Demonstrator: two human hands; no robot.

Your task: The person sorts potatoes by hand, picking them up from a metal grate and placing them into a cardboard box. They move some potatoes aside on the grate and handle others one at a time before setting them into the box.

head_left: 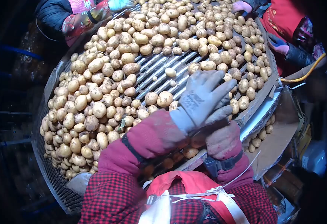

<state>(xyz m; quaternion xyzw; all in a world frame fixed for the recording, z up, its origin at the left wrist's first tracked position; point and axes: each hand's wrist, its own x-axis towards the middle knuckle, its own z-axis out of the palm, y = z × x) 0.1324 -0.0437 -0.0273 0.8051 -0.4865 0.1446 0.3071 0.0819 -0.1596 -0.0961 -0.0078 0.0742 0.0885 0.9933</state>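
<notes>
Grey work gloves cover both of my hands, which overlap near the right part of the sorting table. My left hand (200, 98) lies on top, its fingers spread toward the potatoes (208, 65), with nothing seen in its grasp. Underneath it, my right hand (219, 115) is mostly hidden; only part of the glove shows, and whether it holds anything is hidden. Bare metal bars (154, 71) show left of my hands, with a small pale potato (170, 72) on them. Two larger potatoes (165, 98) rest just left of my left hand.
Potatoes (96, 89) are heaped over the left and far parts of the table. A person's gloved hand (279, 44) is at the right rim, and another person's sleeve (85, 22) at the upper left. A yellow hose (305, 76) and a box with potatoes (279, 138) stand right.
</notes>
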